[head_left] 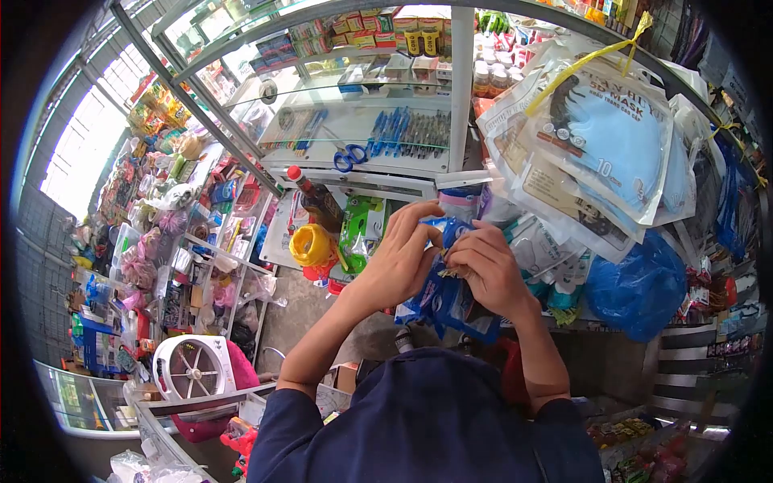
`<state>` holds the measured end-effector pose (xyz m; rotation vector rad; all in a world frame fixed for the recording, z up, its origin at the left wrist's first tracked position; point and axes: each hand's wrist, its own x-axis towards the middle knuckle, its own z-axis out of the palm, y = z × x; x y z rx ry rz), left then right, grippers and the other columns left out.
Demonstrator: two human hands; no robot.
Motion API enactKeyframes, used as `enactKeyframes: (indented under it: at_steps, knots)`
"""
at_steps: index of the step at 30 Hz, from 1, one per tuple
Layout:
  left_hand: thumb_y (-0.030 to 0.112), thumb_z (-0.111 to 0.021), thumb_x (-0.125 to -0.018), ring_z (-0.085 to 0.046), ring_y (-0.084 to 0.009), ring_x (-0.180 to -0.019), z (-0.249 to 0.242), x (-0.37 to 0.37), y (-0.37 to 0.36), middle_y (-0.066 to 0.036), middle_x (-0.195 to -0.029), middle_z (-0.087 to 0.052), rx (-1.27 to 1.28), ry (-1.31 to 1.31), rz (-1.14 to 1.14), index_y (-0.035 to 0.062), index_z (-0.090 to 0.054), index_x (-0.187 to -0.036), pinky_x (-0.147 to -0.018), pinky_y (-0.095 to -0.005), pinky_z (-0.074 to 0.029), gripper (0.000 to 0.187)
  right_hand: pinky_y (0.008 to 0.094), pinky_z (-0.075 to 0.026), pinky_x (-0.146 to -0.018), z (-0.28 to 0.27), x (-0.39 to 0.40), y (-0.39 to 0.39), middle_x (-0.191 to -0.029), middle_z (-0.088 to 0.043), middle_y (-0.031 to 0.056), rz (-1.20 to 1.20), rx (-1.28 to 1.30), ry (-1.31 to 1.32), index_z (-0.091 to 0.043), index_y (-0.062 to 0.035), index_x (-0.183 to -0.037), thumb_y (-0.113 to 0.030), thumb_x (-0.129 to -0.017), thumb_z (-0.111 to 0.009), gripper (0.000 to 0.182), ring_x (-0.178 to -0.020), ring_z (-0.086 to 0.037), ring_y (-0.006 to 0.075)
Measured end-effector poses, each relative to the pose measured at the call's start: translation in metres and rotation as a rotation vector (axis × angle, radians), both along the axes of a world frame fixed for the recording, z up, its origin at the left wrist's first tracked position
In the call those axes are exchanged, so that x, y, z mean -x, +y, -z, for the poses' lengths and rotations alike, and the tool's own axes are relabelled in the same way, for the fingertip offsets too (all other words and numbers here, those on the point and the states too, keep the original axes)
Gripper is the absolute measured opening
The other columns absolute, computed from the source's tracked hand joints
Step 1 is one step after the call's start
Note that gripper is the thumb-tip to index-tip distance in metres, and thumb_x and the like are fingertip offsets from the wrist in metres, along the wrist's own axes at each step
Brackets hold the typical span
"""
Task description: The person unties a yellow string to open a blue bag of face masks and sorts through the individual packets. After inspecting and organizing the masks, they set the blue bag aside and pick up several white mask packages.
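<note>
Both hands meet in front of my chest at a bunch of shiny blue packets point(465, 312) that hangs down below them. My left hand point(400, 256) has its fingers curled and pinched on the upper left edge of the packets. On the other side, my right hand point(491, 267) pinches the top of the same bunch, thumb and fingertips close to those of the left. The print on the packets is too small to read. Left of the hands lie a green packet point(362, 228), a dark bottle with a red cap point(320, 203) and a yellow container point(312, 245).
A glass display case point(362, 121) ahead holds pens, boxes and blue scissors point(349, 158). Clear bags of masks point(604, 153) hang at right above a blue plastic bag point(636, 286). Crowded shelves and a white fan point(193, 368) stand at left.
</note>
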<state>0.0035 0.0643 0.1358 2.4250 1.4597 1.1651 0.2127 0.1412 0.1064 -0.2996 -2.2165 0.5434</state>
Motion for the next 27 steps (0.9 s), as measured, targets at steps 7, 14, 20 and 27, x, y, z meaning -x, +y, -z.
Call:
enactKeyframes:
  at_steps: [7, 14, 20, 27]
  knots:
    - [-0.005, -0.063, -0.088, -0.045, -0.0452, -0.139, -0.001, 0.002, -0.002, -0.024, -0.145, -0.048, 0.059, -0.05, 0.014, 0.0041, -0.05, -0.11, -0.116, -0.0539, -0.034, 0.027, 0.0432, -0.046, -0.096, 0.003, 0.005, -0.001, -0.105, -0.071, 0.0071, -0.125, 0.185, 0.013, -0.073, -0.006, -0.097, -0.008, -0.09, -0.077, 0.009, -0.107, -0.065, 0.0278]
    - [-0.001, -0.058, -0.096, -0.05, -0.0427, -0.137, -0.002, 0.004, -0.005, -0.024, -0.141, -0.052, 0.179, -0.184, 0.076, 0.0028, -0.049, -0.111, -0.115, -0.0488, -0.038, 0.018, 0.0398, -0.047, -0.094, 0.007, 0.014, -0.001, -0.099, -0.072, 0.0077, -0.152, 0.229, 0.061, -0.075, -0.0064, -0.093, -0.006, -0.086, -0.079, 0.009, -0.103, -0.066, 0.0272]
    - [0.004, -0.064, -0.098, -0.062, -0.033, -0.124, 0.006, -0.002, -0.013, -0.021, -0.127, -0.063, 0.32, -0.509, 0.119, -0.0001, -0.059, -0.115, -0.109, -0.0432, -0.045, 0.018, 0.0409, -0.051, -0.092, 0.009, 0.015, -0.002, -0.095, -0.072, 0.0098, -0.138, 0.215, 0.138, -0.073, -0.0034, -0.092, 0.0, -0.083, -0.078, 0.011, -0.099, -0.067, 0.029]
    - [0.002, -0.075, -0.094, -0.065, -0.0209, -0.111, 0.044, -0.008, -0.016, -0.014, -0.113, -0.068, 0.339, -0.778, 0.043, -0.0028, -0.072, -0.102, -0.102, -0.035, -0.048, 0.01, 0.0415, -0.052, -0.092, 0.019, 0.015, -0.002, -0.093, -0.072, 0.0095, -0.121, 0.216, 0.122, -0.071, -0.0025, -0.092, -0.001, -0.083, -0.078, 0.011, -0.099, -0.067, 0.03]
